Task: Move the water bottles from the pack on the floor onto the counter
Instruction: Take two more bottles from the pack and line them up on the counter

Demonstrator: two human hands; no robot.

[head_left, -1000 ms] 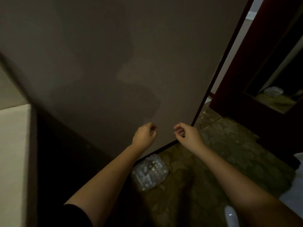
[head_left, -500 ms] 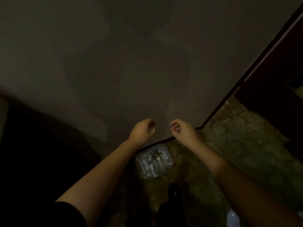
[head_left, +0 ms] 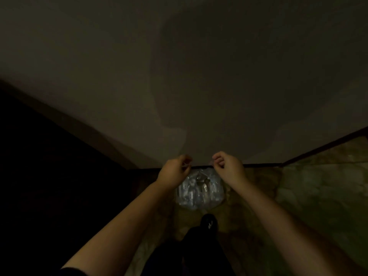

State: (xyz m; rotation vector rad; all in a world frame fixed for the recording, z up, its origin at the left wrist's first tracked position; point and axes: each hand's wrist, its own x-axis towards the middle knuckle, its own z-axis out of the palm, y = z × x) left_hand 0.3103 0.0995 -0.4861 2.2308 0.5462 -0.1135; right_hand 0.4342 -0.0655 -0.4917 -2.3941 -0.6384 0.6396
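Head view, dim light. A plain wall [head_left: 119,76] fills the upper half. Its foot is marked by a dark skirting strip [head_left: 262,165], which runs level behind the hands and then rises along the right edge. Below it lies a mottled stone floor [head_left: 318,196], bare to the right of the arms. The left third of the view is a dark mass whose form cannot be told.

The pack of water bottles [head_left: 200,189] rests on the floor with its far end against the skirting, in the narrow lane between the two forearms. A dark shoe [head_left: 209,223] stands just short of its near end.

Both hands are held forward over the far end of the pack, apart from each other. The left hand [head_left: 174,170] has curled fingers, with a pale glint at thumb and forefinger; whether it pinches anything cannot be told. The right hand [head_left: 229,167] is loosely clenched, with nothing seen inside. Whether either touches the wrap is unclear.
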